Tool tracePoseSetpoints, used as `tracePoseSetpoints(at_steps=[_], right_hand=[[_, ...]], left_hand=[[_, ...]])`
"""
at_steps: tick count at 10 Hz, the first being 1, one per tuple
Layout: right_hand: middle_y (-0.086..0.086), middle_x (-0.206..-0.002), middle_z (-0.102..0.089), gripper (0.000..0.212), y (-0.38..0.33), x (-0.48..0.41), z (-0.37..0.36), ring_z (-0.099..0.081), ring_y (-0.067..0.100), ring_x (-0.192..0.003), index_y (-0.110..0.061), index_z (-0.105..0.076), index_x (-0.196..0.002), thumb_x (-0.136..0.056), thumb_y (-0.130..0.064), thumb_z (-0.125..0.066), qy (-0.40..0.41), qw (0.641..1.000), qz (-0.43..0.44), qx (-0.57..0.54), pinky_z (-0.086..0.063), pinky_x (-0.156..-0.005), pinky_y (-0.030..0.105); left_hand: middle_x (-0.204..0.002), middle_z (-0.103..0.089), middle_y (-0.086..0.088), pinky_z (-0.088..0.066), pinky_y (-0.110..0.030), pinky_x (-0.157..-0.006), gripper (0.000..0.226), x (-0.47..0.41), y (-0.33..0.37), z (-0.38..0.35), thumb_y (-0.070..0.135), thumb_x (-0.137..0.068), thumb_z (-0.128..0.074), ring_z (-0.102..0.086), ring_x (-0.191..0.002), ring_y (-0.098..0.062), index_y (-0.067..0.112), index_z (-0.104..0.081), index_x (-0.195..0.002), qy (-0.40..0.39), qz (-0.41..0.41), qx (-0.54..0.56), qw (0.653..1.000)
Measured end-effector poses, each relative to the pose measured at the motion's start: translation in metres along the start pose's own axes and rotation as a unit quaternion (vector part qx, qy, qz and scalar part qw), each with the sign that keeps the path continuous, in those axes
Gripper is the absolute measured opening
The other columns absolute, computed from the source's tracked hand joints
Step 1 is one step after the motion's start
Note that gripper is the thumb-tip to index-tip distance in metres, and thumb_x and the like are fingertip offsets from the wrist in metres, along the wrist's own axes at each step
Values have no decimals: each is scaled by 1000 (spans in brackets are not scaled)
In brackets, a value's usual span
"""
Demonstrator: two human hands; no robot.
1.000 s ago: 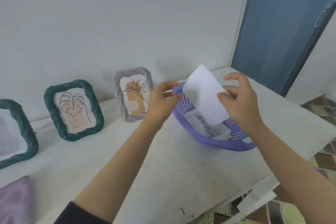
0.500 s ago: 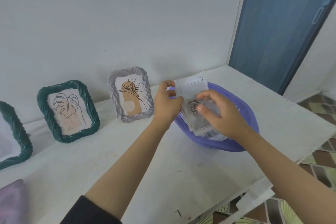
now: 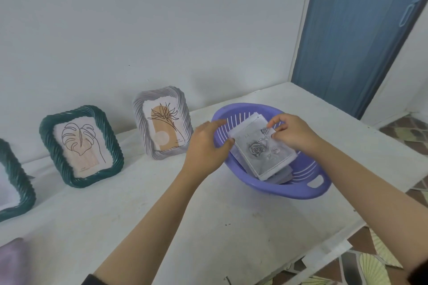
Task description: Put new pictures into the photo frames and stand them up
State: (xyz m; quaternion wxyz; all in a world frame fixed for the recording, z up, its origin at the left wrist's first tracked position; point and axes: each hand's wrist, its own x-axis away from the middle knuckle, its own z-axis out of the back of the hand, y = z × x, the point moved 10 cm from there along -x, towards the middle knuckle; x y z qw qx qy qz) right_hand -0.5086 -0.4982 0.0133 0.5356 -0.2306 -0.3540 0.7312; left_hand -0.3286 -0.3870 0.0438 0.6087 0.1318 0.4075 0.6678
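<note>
On the white table [image 3: 231, 227], toward its right side, a purple slotted basket [image 3: 298, 188] holds a stack of picture cards [image 3: 261, 152], the top one printed with grey roses. Both bare hands reach into it. The left hand [image 3: 206, 146] curls over the basket's left rim, its thumb pressing on the left edge of the stack and its fingers spread along the inner wall; it steadies rather than lifts. The right hand [image 3: 291, 134] comes in from the right with thumb and forefinger pinched on the far right corner of the top card, the other fingers folded loosely behind.

Left of the basket, against the pale wall, stand three framed pictures. Nearest the basket is a grey twisted frame [image 3: 162, 122] showing an orange arch and a line-drawn flower. Further left stands a dark green twisted frame [image 3: 81, 146] with a leaf outline. A second green frame [image 3: 14, 183] is cut off by the left edge; its picture is too blurred to read. A blue door [image 3: 356, 30] stands at the far right.
</note>
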Motion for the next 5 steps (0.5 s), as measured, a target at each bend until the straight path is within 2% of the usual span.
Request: tracePoseSetpoints(at_steps=[1, 2, 3, 4, 5], right_hand=[[-1, -91, -54, 26, 5, -7, -8, -57, 16, -76, -21, -60, -87, -79, 3, -55, -31, 996, 5, 89, -43, -62, 27], [5, -88, -65, 30, 11, -12, -18, -65, 29, -85, -28, -58, -79, -77, 2, -54, -68, 985, 1, 156, -51, -72, 39], [8, -95, -65, 28, 11, -14, -25, -64, 27, -88, -26, -57, -88, -78, 0, -53, -89, 976, 0, 199, -52, -73, 37], [8, -109, -60, 26, 15, -15, -36, -58, 23, -93, -20, -57, -106, -86, -6, -50, -114, 965, 2, 238, -47, -74, 32], [8, -116, -57, 29, 15, -15, -39, -56, 22, -96, -18, -55, -120, -91, -16, -49, -121, 957, -4, 265, -46, -77, 29]], left_hand=[[-134, -51, 5, -32, -22, -100, 53, 7, -12, -8, 34, -80, -69, -40, -127, -11, 22, -51, -128, -69, -5, 4, 998], [-141, -44, 7, -25, -29, -110, 57, 14, -19, -13, 41, -74, -72, -25, -138, -8, 30, -51, -127, -113, -15, 20, 993], [-143, -40, 9, -23, -33, -114, 64, 16, -22, -12, 45, -68, -73, -20, -140, -5, 32, -51, -127, -124, -19, 31, 992], [-147, -35, 7, -20, -40, -116, 65, 17, -19, -11, 50, -66, -70, -15, -141, -6, 33, -52, -126, -114, -33, 35, 992], [-152, -24, 8, -11, -41, -118, 57, 16, -17, -1, 52, -69, -66, -4, -142, -3, 37, -53, -123, -84, -36, 53, 994]])
